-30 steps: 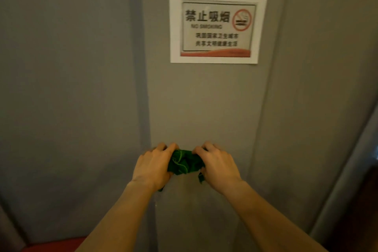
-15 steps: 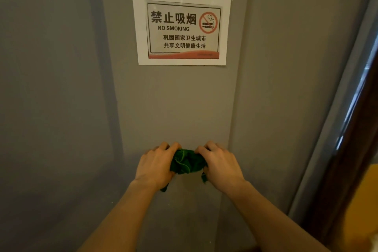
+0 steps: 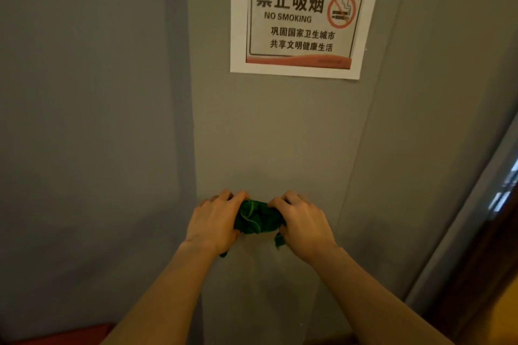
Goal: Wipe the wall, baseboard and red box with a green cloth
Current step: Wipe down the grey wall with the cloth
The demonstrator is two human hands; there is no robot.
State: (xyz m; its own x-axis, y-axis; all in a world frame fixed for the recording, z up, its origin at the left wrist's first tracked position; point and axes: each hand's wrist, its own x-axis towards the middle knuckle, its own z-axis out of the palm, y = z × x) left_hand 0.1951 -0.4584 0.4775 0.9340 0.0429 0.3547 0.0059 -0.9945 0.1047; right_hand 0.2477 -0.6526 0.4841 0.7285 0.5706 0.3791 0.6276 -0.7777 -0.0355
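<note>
Head view: cloth stays bunched on the wall as the gaze swings

Both hands hold their place. The left hand (image 3: pixel 214 225) and right hand (image 3: pixel 304 228) keep curled fingers gripping the green cloth (image 3: pixel 256 220), pressed against the grey wall (image 3: pixel 280 134) below the no-smoking sign (image 3: pixel 304 18). Only the viewpoint has shifted, bringing a red edge (image 3: pixel 84 330), possibly the red box, into the lower left. Wiping has likely barely begun.

a white no-smoking sign (image 3: pixel 305 19) hangs on dim grey panelling beside a dark doorframe (image 3: pixel 462 232).
</note>
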